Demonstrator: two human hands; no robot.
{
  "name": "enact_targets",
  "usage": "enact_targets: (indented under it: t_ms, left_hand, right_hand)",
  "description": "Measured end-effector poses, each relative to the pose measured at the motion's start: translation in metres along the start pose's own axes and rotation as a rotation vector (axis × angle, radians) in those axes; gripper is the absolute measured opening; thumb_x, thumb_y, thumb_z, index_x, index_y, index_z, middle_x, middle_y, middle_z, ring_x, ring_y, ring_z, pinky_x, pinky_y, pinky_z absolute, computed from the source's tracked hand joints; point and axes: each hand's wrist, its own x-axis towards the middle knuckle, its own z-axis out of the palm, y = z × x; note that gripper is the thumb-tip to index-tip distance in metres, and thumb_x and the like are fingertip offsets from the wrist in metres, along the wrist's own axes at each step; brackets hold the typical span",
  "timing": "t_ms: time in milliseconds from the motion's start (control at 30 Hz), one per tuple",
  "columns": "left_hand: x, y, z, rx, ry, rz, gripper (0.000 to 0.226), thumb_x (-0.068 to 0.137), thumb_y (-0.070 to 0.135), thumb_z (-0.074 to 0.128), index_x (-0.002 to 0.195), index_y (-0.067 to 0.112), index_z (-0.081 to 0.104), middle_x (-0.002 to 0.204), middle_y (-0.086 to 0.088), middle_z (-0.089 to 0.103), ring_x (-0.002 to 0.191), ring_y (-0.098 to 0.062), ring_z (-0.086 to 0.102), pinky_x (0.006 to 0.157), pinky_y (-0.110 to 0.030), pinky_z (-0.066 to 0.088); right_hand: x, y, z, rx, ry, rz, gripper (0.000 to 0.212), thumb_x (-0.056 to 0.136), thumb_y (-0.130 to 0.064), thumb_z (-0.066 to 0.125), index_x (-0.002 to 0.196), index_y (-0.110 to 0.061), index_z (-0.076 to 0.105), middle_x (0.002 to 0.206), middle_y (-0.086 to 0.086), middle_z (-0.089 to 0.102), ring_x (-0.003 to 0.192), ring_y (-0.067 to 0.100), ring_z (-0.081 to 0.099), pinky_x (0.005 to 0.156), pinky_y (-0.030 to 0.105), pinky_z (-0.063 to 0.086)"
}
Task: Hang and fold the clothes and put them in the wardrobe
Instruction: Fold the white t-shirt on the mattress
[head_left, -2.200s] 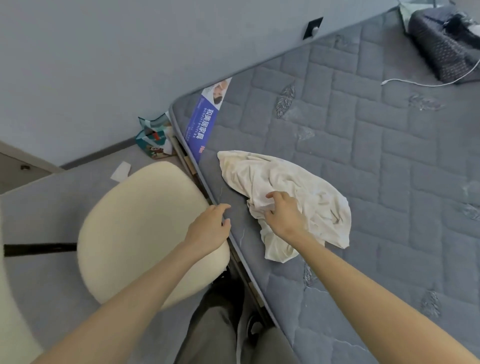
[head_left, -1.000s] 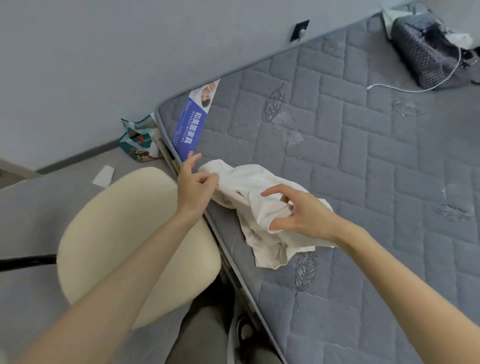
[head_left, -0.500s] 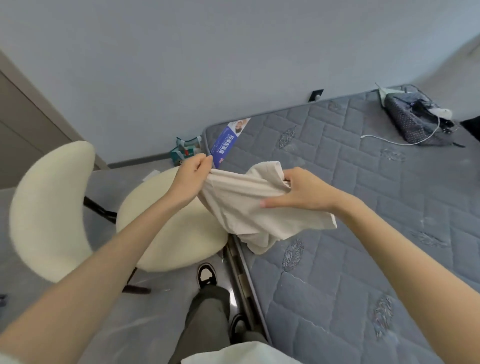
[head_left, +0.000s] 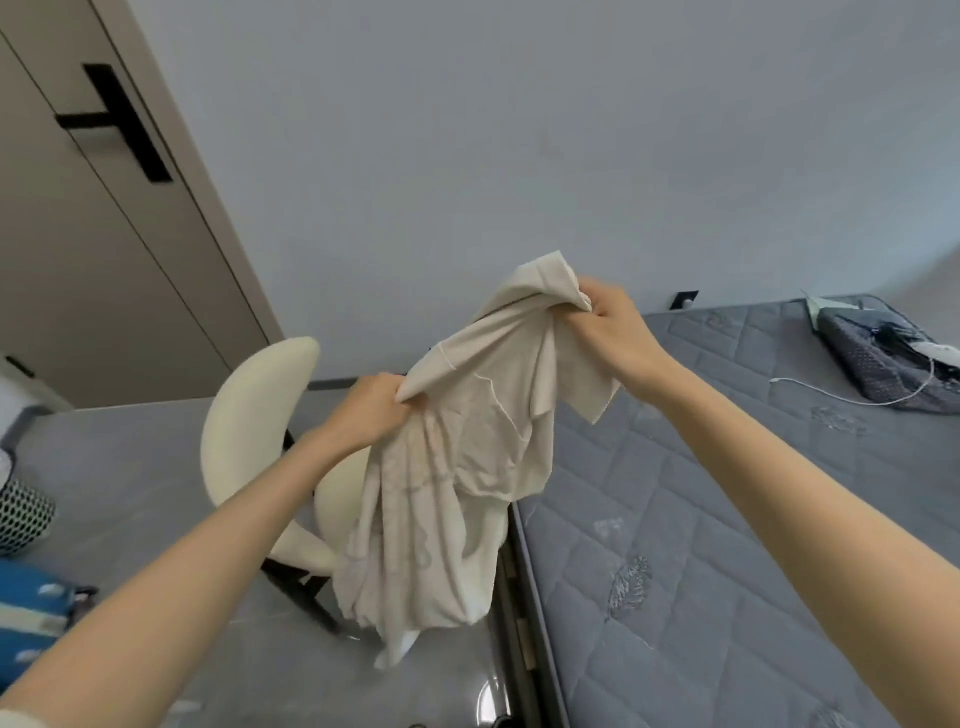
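A cream-coloured garment (head_left: 457, 478) hangs in the air in front of me, crumpled and drooping toward the floor. My left hand (head_left: 371, 408) grips one bunched edge of it at mid-height. Higher and further right, my right hand (head_left: 610, 330) grips another bunched part, with a corner of cloth sticking up above the fingers. The garment hangs over the gap between the chair and the bed.
A grey quilted mattress (head_left: 727, 519) fills the right side, with a dark bag (head_left: 878, 353) and a white cable (head_left: 841, 395) at its far end. A cream chair (head_left: 249, 426) stands left of the bed. A beige door (head_left: 104, 234) with a black handle is at the upper left. A blue bag (head_left: 31, 608) lies at the left edge.
The garment has been lifted off the mattress and now hangs free. Both hands have risen, the right one highest, and my view has tilted up toward the wall and door.
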Motion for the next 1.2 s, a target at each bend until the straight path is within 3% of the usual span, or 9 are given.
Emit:
enact_targets:
  t_ms: [100,267,400,500,667,767,900,1033,1200]
  left_hand:
    - [0.002,-0.027,-0.022,-0.029,0.123,-0.090,0.017,0.090,0.008,0.051,0.091,0.009,0.067,0.092,-0.015,0.068,0.090,-0.034,0.062,0.066,-0.035,0.042]
    - [0.004,-0.042,-0.045,-0.076,0.393,-0.187,0.031,0.090,0.030,0.060,0.116,0.014,0.053,0.114,-0.013,0.055,0.095,-0.028,0.054,0.069,-0.033,0.040]
    - [-0.006,-0.022,-0.028,-0.645,0.154,-0.131,0.051,0.089,0.023,0.065,0.123,0.011,0.030,0.115,-0.011,0.059,0.095,-0.021,0.061,0.082,-0.039,0.052]
    - [-0.016,-0.014,-0.017,-0.671,-0.118,0.023,0.037,0.092,0.017,0.059,0.120,0.019,0.035,0.124,0.001,0.053,0.105,-0.006,0.057,0.079,-0.017,0.049]
    - [-0.026,-0.020,-0.025,-0.704,-0.511,0.017,0.069,0.072,0.076,0.057,0.130,0.045,0.038,0.124,0.027,0.051,0.108,0.009,0.054,0.078,-0.015,0.046]
    - [-0.018,-0.019,-0.005,-0.587,-0.308,0.040,0.063,0.074,0.050,0.075,0.126,0.033,0.043,0.116,0.015,0.059,0.105,-0.004,0.060,0.083,-0.019,0.048]
    - [0.001,-0.010,0.010,-0.583,-0.083,-0.020,0.022,0.095,0.027,0.055,0.114,0.016,0.055,0.101,0.002,0.060,0.100,-0.020,0.060,0.075,-0.024,0.044]
    - [0.029,-0.010,-0.022,-0.509,0.132,-0.018,0.014,0.099,0.024,0.043,0.102,0.012,0.050,0.091,-0.004,0.055,0.086,-0.022,0.054,0.064,-0.029,0.039]
    - [0.046,0.018,-0.079,-0.363,0.256,0.204,0.017,0.095,0.030,0.054,0.082,0.020,0.052,0.074,0.012,0.053,0.066,0.004,0.050,0.057,-0.009,0.036]
  right_hand:
    - [0.004,-0.014,0.015,0.141,0.006,0.112,0.020,0.090,0.003,0.042,0.098,0.013,0.057,0.089,0.019,0.062,0.078,0.016,0.056,0.069,0.028,0.043]
    - [0.012,-0.037,0.054,0.658,0.010,0.436,0.018,0.094,-0.006,0.053,0.079,-0.008,0.063,0.061,-0.001,0.066,0.051,0.007,0.062,0.048,0.015,0.049]
    - [0.032,-0.064,0.063,1.040,0.040,0.510,0.017,0.097,-0.010,0.050,0.086,-0.008,0.063,0.070,0.004,0.068,0.064,0.015,0.067,0.058,0.024,0.055]
    - [0.040,-0.074,0.064,1.211,0.019,0.499,0.018,0.100,-0.014,0.047,0.091,-0.008,0.061,0.081,0.006,0.066,0.079,0.018,0.064,0.074,0.032,0.053]
    - [0.045,-0.082,0.055,1.485,0.067,0.449,0.021,0.102,-0.011,0.039,0.097,-0.002,0.057,0.093,0.011,0.063,0.089,0.022,0.062,0.072,0.035,0.057]
    - [0.047,-0.086,0.047,1.618,0.094,0.414,0.024,0.103,-0.009,0.038,0.083,-0.005,0.051,0.083,0.007,0.057,0.079,0.017,0.059,0.066,0.033,0.057]
    - [0.046,-0.084,0.038,1.659,0.118,0.402,0.030,0.103,-0.009,0.037,0.080,-0.001,0.055,0.072,0.015,0.064,0.078,0.023,0.062,0.082,0.037,0.053]
    - [0.047,-0.064,0.013,1.601,0.173,0.387,0.022,0.102,-0.008,0.037,0.110,0.004,0.053,0.106,0.018,0.061,0.111,0.026,0.059,0.103,0.035,0.042]
    - [0.041,-0.028,-0.009,1.403,0.159,0.472,0.011,0.098,-0.012,0.046,0.104,-0.004,0.050,0.096,0.010,0.052,0.107,0.024,0.054,0.104,0.032,0.044]
